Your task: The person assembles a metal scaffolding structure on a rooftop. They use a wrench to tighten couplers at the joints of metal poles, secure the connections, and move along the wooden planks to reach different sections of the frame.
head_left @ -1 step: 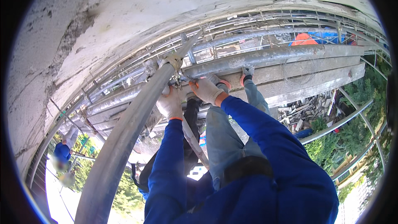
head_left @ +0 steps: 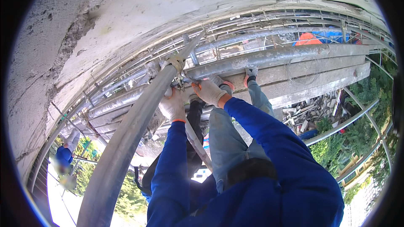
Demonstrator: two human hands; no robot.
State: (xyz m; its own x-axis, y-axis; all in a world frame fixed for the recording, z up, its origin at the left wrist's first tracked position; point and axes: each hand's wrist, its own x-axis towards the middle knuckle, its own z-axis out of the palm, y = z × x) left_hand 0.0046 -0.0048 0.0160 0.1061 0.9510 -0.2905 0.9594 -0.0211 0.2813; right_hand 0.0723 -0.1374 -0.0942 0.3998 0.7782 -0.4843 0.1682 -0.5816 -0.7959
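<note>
Both my hands wear white work gloves and meet at a metal scaffold coupler (head_left: pixel 179 75), which joins a thick upright steel pole (head_left: pixel 134 130) to a horizontal tube (head_left: pixel 256 59). My left hand (head_left: pixel 172 106) is closed at the coupler's underside, right beside the pole; some of its fingertips are hidden. Just right of the coupler, below the tube's end, my right hand (head_left: pixel 209 92) has its fingers curled and pinched together. What lies between those fingers is too small to make out.
My feet stand on planks (head_left: pixel 320 75) with a loose wire coil (head_left: pixel 303 73) on them. A rough concrete wall (head_left: pixel 126 29) rises ahead. Rubble (head_left: pixel 313 113) lies far below at right. Another person in blue (head_left: pixel 64 154) is at far left; dark-trousered legs (head_left: pixel 194 122) show between my arms.
</note>
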